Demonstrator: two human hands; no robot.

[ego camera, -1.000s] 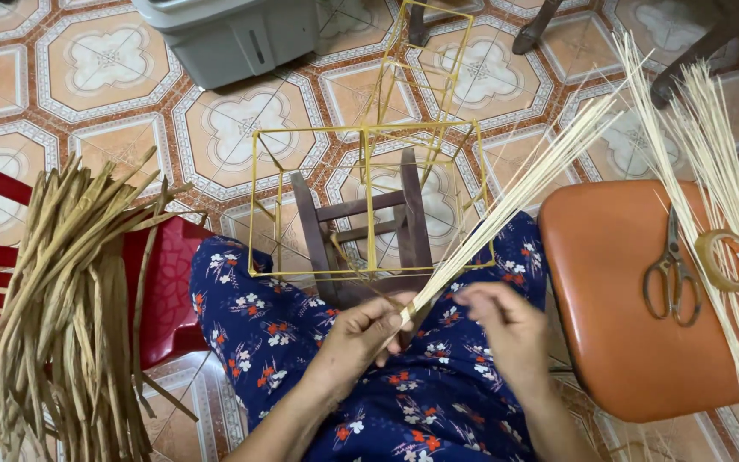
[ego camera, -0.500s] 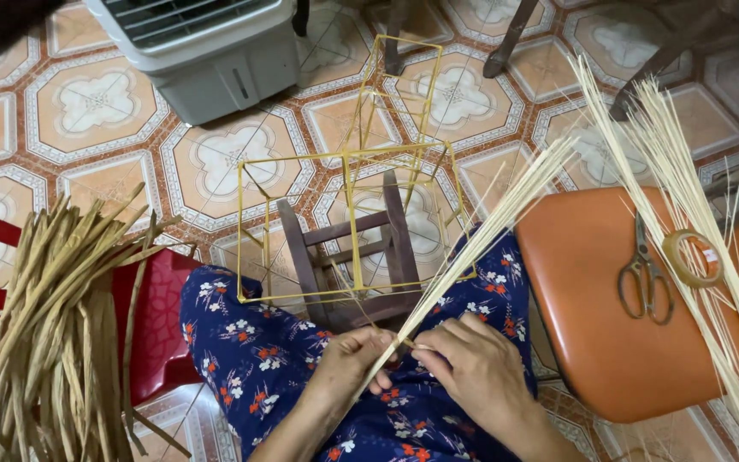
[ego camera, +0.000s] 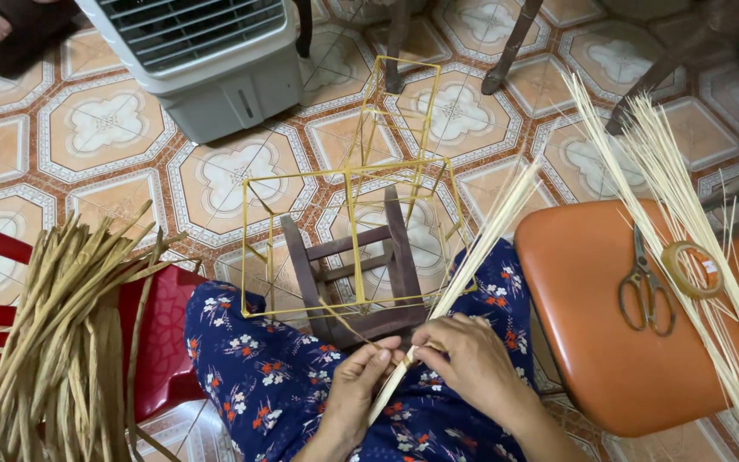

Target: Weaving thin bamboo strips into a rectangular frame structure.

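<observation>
left hand (ego camera: 354,385) + right hand (ego camera: 464,364): both pinching strips (ego camera: 472,257) | risk: thin strips may snap or slip, snagging frame (ego camera: 348,231) just beyond

Light: soft, even indoor light, moderately bright, no single source visible. Shadows: faint and diffuse; a weak one under the orange stool (ego camera: 609,316), darker patches at the top right corner. Glare: a mild sheen on the floor tiles (ego camera: 104,128) and a broad dull highlight on the stool's seat. Focus: sharp across most of the frame; the hands (ego camera: 464,364) and the pale strips (ego camera: 481,248) read crisply, with no motion blur. Edges: slight wide-angle stretch toward the corners; the grey fan unit (ego camera: 207,60) leans outward.
</observation>
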